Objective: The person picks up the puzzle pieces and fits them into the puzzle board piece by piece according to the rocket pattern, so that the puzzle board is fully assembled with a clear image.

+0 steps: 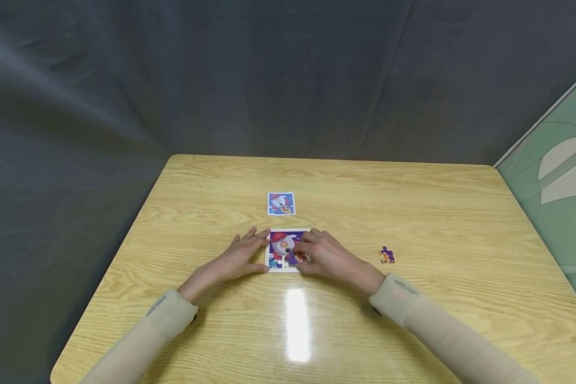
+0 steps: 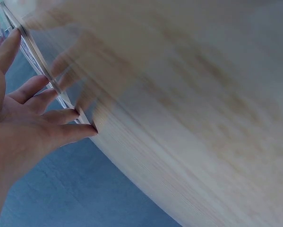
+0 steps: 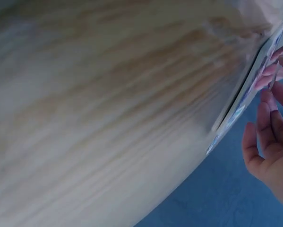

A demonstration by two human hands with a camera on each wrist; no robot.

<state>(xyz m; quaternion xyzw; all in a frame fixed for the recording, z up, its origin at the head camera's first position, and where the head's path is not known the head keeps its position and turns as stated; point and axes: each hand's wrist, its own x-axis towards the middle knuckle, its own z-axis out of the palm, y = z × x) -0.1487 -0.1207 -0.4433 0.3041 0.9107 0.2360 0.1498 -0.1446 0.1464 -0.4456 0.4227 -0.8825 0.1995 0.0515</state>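
Observation:
A small jigsaw puzzle in a white-bordered frame lies on the table, showing a white-faced figure in a red hat against purple. A white gap shows low in the picture. My left hand rests with spread fingers against the frame's left edge; the left wrist view shows its fingertips touching that edge. Over the right part of the puzzle, my right hand pinches a puzzle piece between thumb and fingers. In the right wrist view the piece appears as a thin tilted edge above the frame.
A loose purple and orange puzzle piece lies right of my right hand. Beyond the frame is a small square picture card with a similar figure. Dark cloth hangs behind the wooden table; a green patterned panel stands at the right.

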